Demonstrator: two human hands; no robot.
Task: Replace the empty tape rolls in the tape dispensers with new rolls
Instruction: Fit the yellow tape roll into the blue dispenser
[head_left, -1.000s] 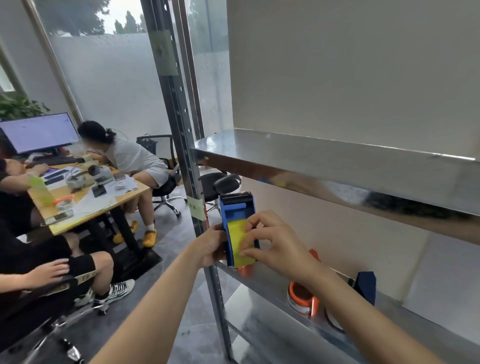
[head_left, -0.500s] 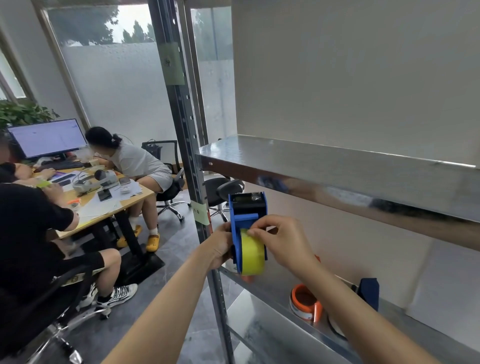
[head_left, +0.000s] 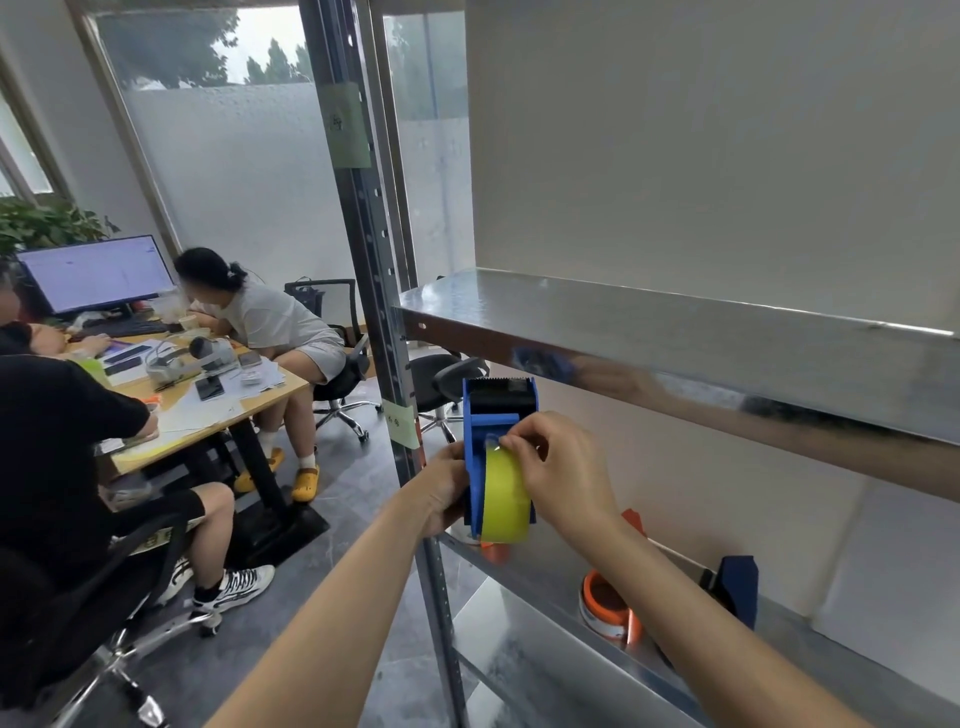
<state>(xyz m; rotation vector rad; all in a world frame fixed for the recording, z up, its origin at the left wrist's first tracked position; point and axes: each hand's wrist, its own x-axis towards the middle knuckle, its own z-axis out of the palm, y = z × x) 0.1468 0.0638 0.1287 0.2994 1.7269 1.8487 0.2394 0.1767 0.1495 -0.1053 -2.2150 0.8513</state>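
Under right grip (head_left: 566, 473), yellow tape roll (head_left: 506, 501)

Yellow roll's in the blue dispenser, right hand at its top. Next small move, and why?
Probably draw tape from the yellow roll up to the toothed blade. The right hand pinches at the roll's top, the roll already sits in the blue dispenser that the left hand grips, and no tape visibly reaches the blade yet.
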